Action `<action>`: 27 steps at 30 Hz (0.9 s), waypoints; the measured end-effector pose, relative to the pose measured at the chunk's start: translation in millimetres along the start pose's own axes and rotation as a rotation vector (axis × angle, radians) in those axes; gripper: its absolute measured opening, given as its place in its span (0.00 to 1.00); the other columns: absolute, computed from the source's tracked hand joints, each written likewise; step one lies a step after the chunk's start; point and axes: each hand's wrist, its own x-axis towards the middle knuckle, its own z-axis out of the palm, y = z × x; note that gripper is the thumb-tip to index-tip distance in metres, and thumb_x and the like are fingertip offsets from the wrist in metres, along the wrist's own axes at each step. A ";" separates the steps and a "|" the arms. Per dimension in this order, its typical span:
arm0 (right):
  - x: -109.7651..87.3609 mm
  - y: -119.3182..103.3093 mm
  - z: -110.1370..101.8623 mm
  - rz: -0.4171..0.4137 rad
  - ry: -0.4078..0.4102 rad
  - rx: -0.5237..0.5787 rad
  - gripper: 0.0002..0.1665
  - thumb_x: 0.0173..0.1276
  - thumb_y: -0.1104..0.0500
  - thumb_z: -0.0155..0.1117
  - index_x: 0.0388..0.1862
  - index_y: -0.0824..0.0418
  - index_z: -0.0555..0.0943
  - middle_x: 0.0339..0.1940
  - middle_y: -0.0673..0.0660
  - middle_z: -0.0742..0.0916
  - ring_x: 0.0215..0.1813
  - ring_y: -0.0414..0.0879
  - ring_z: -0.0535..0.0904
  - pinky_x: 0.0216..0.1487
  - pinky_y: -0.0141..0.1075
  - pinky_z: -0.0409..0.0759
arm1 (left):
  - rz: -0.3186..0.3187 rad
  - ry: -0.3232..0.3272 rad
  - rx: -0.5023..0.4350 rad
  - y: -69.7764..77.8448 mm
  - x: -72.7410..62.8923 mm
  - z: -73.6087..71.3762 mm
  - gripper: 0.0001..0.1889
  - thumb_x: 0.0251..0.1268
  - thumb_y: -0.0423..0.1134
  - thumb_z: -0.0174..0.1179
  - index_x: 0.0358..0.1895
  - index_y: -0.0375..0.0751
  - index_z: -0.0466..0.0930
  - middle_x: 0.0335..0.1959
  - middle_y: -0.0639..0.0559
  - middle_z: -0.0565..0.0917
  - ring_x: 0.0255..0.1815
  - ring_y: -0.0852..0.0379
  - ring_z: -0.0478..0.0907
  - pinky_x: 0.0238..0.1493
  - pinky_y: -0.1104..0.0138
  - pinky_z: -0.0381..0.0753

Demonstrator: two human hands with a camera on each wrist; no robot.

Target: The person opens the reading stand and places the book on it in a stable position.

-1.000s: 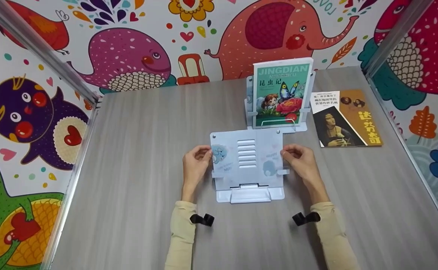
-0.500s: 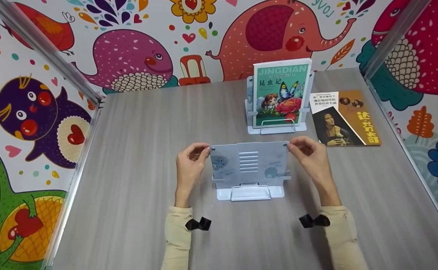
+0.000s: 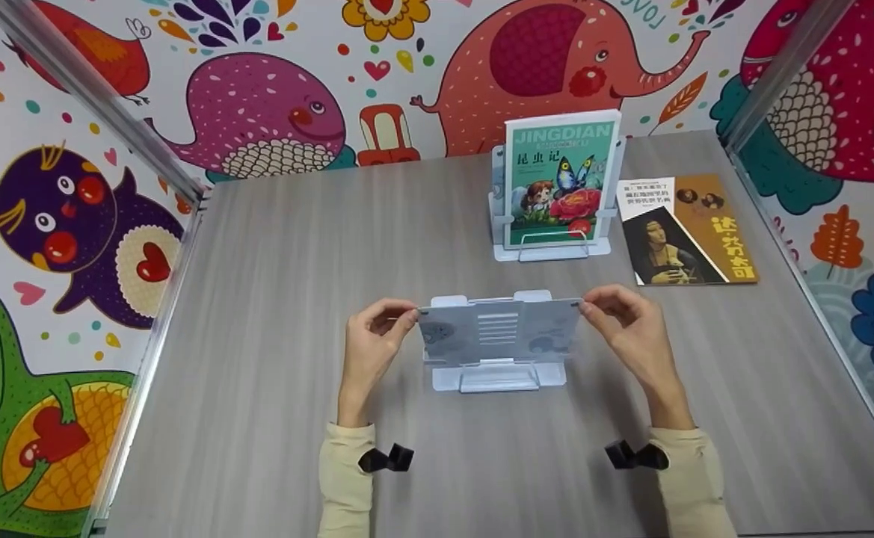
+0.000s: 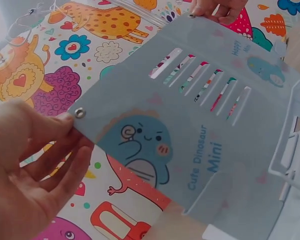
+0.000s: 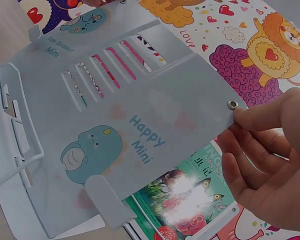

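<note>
A pale blue book stand (image 3: 498, 329) with a slotted back panel and cartoon dinosaurs stands on the table, its panel tilted steeply up from the base. My left hand (image 3: 377, 351) pinches the panel's upper left corner by the rivet, thumb in front. At the opposite upper corner my right hand (image 3: 635, 344) pinches the edge the same way, as the right wrist view also shows. The wire page holder (image 3: 499, 378) lies along the stand's front base. Two pale tabs (image 3: 532, 296) show behind the panel's top edge.
Behind, a second stand (image 3: 552, 252) holds a green book (image 3: 562, 179) upright. A brown and white book (image 3: 691, 230) lies flat to its right. Cartoon-printed walls (image 3: 265, 112) with metal frame bars (image 3: 100, 104) border the grey table (image 3: 279, 284).
Both hands have shifted from the panel's sides to its upper corners. The panel has been raised from leaning back to nearly upright, and tabs have come into view behind it.
</note>
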 end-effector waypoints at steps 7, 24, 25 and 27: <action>-12.2 0.4 -4.9 -0.038 -0.032 0.022 0.06 0.64 0.74 0.68 0.40 0.69 0.85 0.34 0.52 0.87 0.36 0.42 0.83 0.44 0.26 0.83 | 0.034 -0.040 0.000 3.4 -11.9 -4.6 0.04 0.65 0.29 0.66 0.40 0.31 0.86 0.37 0.39 0.88 0.38 0.61 0.84 0.45 0.71 0.85; -36.1 14.2 -3.2 -0.164 0.005 0.176 0.06 0.64 0.76 0.66 0.40 0.75 0.84 0.37 0.55 0.89 0.39 0.42 0.84 0.43 0.26 0.82 | 0.019 -0.082 0.029 12.7 -26.1 -9.7 0.03 0.62 0.28 0.68 0.38 0.37 0.89 0.35 0.44 0.87 0.37 0.60 0.86 0.44 0.66 0.88; -37.4 15.2 -3.2 -0.174 -0.001 0.197 0.06 0.64 0.76 0.67 0.40 0.76 0.84 0.37 0.55 0.89 0.39 0.42 0.84 0.43 0.26 0.82 | 0.025 -0.090 0.022 12.6 -27.5 -10.9 0.03 0.62 0.28 0.68 0.37 0.37 0.89 0.34 0.43 0.87 0.37 0.60 0.86 0.44 0.66 0.88; -39.2 16.5 -3.0 -0.200 -0.013 0.233 0.06 0.63 0.77 0.67 0.39 0.76 0.83 0.36 0.57 0.88 0.39 0.43 0.84 0.44 0.27 0.82 | 0.034 -0.096 0.013 12.0 -30.2 -12.2 0.03 0.62 0.28 0.69 0.37 0.37 0.89 0.34 0.42 0.87 0.37 0.59 0.86 0.43 0.67 0.88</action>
